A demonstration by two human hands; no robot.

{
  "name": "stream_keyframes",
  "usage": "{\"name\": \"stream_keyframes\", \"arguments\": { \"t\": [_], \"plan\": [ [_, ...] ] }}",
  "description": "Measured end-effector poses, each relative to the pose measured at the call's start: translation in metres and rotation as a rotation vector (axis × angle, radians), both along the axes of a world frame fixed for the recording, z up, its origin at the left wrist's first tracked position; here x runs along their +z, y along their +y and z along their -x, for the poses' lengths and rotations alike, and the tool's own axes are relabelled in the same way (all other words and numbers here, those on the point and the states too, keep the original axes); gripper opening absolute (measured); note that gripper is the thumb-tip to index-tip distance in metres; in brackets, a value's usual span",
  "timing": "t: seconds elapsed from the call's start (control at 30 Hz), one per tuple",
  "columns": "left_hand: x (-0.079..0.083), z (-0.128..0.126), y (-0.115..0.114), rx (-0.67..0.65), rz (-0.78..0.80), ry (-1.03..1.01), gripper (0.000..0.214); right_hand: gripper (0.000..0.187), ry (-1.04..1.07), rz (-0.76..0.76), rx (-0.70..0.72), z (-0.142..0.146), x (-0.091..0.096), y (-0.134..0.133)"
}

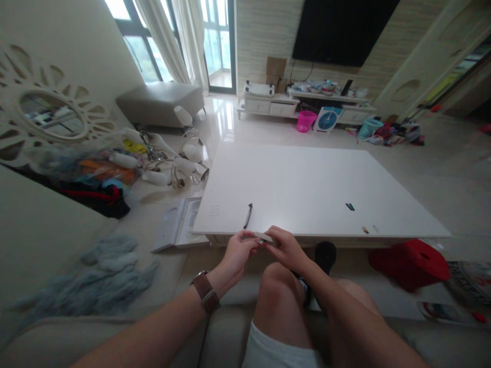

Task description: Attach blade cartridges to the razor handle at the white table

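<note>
A small, flat, light grey piece (264, 236) is pinched between my two hands just off the near edge of the white table (291, 184). Its kind is too small to make out. The fingers of my left hand (241, 249) close on its left end, below a brown watch strap. On its right end, my right hand (286, 249) grips with thumb and fingers. Beyond my left hand a slim dark and silver tool (248, 215) lies on the tabletop. Farther right on the table are two short dark strips (350, 206) and a small brown and yellow piece (365, 230).
A chandelier (172, 158) with white shades rests on the floor at the left, near an open white box (187, 220). Grey fluffy fabric (111, 276) lies closer. To the right is a red thing (412, 263). A pink basket (306, 120) stands by the TV cabinet (257, 105).
</note>
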State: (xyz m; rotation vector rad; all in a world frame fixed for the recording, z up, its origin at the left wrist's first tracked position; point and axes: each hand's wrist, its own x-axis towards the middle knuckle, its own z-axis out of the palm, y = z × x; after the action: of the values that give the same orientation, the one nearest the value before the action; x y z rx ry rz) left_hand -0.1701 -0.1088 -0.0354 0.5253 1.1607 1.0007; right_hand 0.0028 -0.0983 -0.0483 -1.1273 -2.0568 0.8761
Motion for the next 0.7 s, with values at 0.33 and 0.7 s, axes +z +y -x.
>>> {"name": "stream_keyframes", "arguments": {
  "t": [0.33,0.7],
  "plan": [
    [0.0031,0.0,0.0009,0.007,0.002,-0.003,0.026,0.006,-0.024,-0.001,-0.036,0.0023,-0.0011,-0.0001],
    [-0.0053,0.0008,0.0016,0.005,-0.007,0.049,0.026,0.009,-0.029,0.002,-0.043,0.0012,-0.0045,-0.0003]
  ]
}}
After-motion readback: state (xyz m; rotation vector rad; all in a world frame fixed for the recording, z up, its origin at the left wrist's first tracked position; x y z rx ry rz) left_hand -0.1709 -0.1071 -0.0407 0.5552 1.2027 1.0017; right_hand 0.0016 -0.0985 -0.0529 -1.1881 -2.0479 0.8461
